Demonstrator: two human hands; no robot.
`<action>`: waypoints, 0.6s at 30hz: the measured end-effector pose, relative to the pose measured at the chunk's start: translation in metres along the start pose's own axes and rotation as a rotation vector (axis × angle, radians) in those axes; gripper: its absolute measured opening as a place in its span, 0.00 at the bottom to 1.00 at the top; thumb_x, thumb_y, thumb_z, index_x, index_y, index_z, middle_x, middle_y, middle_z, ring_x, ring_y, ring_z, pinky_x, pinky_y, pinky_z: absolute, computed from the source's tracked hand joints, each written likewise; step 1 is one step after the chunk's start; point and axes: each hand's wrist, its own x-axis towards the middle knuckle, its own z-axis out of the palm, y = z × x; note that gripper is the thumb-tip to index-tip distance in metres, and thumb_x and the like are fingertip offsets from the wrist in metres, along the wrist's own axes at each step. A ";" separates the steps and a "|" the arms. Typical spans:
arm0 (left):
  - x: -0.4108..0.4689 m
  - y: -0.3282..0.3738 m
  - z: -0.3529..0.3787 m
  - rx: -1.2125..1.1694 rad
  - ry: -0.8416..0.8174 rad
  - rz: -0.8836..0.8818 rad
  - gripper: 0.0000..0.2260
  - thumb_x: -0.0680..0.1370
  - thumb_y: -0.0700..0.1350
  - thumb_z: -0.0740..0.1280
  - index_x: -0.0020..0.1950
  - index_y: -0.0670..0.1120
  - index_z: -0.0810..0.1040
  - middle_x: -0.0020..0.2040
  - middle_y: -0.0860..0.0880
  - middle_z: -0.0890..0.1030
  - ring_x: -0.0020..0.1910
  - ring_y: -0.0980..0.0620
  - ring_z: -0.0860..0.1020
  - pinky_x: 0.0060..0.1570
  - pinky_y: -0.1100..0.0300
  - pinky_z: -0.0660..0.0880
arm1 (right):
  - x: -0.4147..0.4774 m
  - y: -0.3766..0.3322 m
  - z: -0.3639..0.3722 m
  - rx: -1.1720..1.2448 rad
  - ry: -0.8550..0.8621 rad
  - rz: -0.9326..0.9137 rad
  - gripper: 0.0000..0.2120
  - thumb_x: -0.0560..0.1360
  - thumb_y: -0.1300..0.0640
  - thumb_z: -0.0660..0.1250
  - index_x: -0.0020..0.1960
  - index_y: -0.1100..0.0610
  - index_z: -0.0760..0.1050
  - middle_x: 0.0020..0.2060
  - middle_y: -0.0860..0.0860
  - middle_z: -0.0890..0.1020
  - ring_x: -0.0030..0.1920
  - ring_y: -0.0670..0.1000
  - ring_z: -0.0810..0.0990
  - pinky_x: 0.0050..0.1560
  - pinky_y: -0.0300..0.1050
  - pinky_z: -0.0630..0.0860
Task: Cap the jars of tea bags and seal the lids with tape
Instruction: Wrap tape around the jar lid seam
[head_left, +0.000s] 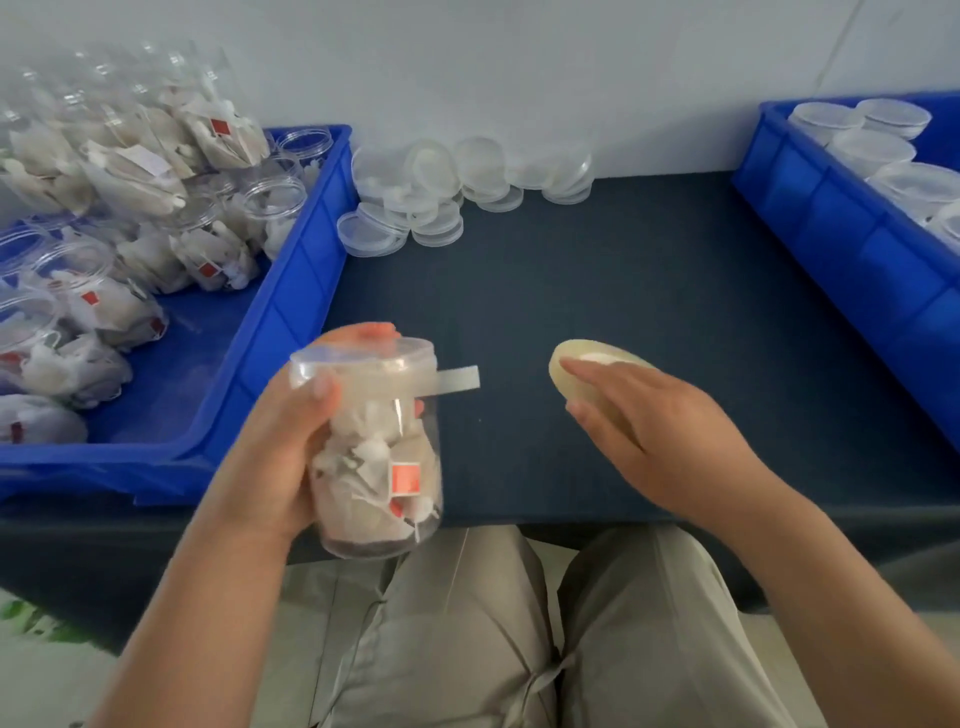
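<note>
My left hand (280, 441) grips a clear jar of tea bags (376, 467) above the table's front edge. A clear lid (363, 358) sits on the jar, and a strip of tape (460, 380) sticks out loose from the lid's right side. My right hand (660, 431) lies on a yellowish roll of tape (576, 358) on the dark table (623, 291), fingers flat over it; whether it grips the roll is unclear.
A blue bin (291, 312) at left holds several uncapped jars of tea bags (130, 171). Loose clear lids (457, 187) are piled at the back against the wall. A second blue bin (857, 249) at right holds capped jars (878, 150).
</note>
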 end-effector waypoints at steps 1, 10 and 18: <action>0.000 -0.005 0.006 0.037 0.032 0.030 0.44 0.65 0.67 0.82 0.74 0.44 0.77 0.58 0.39 0.84 0.50 0.43 0.85 0.44 0.51 0.84 | 0.000 -0.004 0.008 -0.034 0.014 -0.033 0.24 0.85 0.39 0.54 0.74 0.47 0.74 0.58 0.45 0.85 0.56 0.52 0.83 0.51 0.55 0.83; -0.004 -0.039 0.026 0.141 0.272 0.094 0.38 0.66 0.72 0.76 0.72 0.58 0.79 0.66 0.42 0.83 0.59 0.41 0.84 0.53 0.45 0.80 | 0.039 -0.022 0.064 -0.192 -0.072 -0.172 0.27 0.84 0.42 0.48 0.70 0.51 0.77 0.47 0.49 0.83 0.45 0.53 0.80 0.40 0.48 0.74; 0.009 -0.041 0.035 0.104 0.328 0.039 0.40 0.55 0.76 0.80 0.63 0.61 0.84 0.54 0.43 0.86 0.48 0.44 0.85 0.50 0.42 0.80 | 0.050 -0.010 0.091 -0.210 -0.110 -0.141 0.20 0.86 0.42 0.58 0.71 0.49 0.75 0.55 0.47 0.79 0.54 0.53 0.77 0.60 0.53 0.75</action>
